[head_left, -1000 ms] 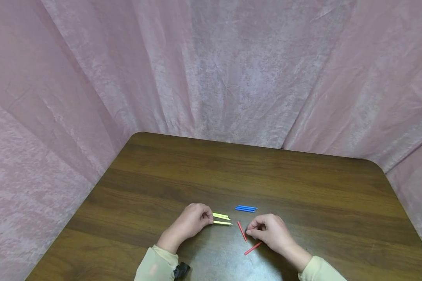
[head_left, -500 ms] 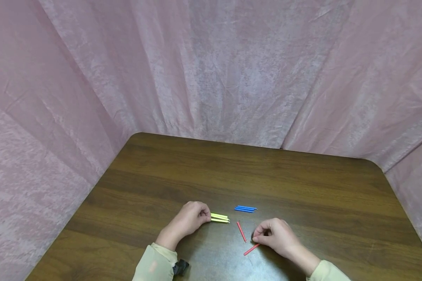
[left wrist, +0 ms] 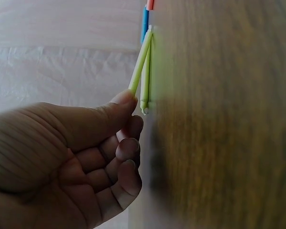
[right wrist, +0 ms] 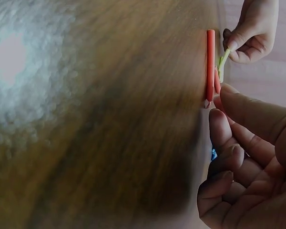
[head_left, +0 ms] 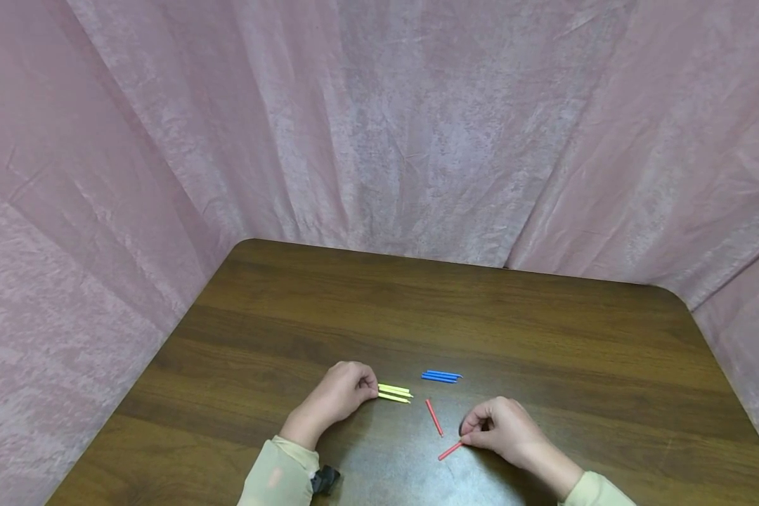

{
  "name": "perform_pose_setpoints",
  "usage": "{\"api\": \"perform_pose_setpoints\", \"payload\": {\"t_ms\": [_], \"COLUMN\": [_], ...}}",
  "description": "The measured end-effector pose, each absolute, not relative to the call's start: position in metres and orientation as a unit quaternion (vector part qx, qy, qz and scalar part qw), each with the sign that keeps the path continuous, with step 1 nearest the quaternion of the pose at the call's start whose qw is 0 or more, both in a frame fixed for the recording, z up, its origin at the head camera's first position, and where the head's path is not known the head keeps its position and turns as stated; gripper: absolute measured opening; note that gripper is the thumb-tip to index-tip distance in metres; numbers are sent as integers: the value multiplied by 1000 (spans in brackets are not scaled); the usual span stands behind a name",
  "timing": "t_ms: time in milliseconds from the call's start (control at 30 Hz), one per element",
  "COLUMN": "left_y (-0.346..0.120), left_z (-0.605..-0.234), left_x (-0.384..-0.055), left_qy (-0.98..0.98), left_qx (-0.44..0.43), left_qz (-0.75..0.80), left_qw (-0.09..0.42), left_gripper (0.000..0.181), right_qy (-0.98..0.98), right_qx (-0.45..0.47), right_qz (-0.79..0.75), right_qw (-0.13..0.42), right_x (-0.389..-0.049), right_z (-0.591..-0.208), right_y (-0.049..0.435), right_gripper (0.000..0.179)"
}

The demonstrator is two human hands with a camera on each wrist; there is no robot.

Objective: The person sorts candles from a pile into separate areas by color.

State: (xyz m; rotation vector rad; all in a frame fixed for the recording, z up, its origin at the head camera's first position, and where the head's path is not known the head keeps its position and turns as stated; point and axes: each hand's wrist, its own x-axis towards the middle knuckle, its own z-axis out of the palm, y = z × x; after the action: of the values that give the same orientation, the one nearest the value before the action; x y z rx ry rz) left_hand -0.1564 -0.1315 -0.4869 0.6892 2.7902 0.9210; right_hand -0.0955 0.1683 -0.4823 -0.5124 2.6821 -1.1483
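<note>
My left hand (head_left: 339,395) pinches the near end of a yellow candle (left wrist: 141,59) between thumb and fingertips. Beside it lie more yellow candles (head_left: 395,388), close and nearly parallel. My right hand (head_left: 501,430) has its fingertips at the wick end of a red candle (head_left: 450,451), which lies slanted on the table. In the right wrist view that red candle (right wrist: 210,64) shows its full length and wick, with thumb and index just beside it and no grip visible. A second red candle (head_left: 434,417) lies between the hands.
A small bundle of blue candles (head_left: 441,377) lies beyond the hands on the brown wooden table (head_left: 278,302). Pink curtains (head_left: 417,126) stand around its far and side edges. A black object (head_left: 325,481) is at the left sleeve.
My right hand has moved right and toward me, from beside the upright-lying red candle to the slanted one's end. The left hand has shifted slightly left, bringing its yellow candle nearer the others.
</note>
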Motion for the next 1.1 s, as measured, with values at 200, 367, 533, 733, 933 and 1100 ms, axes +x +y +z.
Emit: {"api": "perform_pose_setpoints", "payload": {"t_ms": [200,367,533,733,933,1100], "left_y": [-132,-132,-131,-129,-128,-128], "left_z": [-488,-488,-488,-489,-489,-488], "left_x": [-156,-156,-156,-156,-156,-155], "left_qy": [924,924,923,921,923,924], "left_qx": [232,236,238,242,241,242], "left_qz": [301,299,300,302,297,295], "left_qw": [51,42,39,36,34,31], "left_gripper": [16,17,17,16,16,17], "right_qy": [903,904,906,909,909,908], "right_qx": [-170,-172,-178,-177,-177,-184], "right_qz": [-382,-378,-369,-362,-362,-361], "right_qw": [101,103,104,103,108,105], "right_x": [-95,-94,-93,-92,-92,-92], "right_z": [-483,-483,-483,-484,-485,-485], "right_y": [169,169,170,169,169,170], "right_gripper": [12,15,17,19,21,20]}}
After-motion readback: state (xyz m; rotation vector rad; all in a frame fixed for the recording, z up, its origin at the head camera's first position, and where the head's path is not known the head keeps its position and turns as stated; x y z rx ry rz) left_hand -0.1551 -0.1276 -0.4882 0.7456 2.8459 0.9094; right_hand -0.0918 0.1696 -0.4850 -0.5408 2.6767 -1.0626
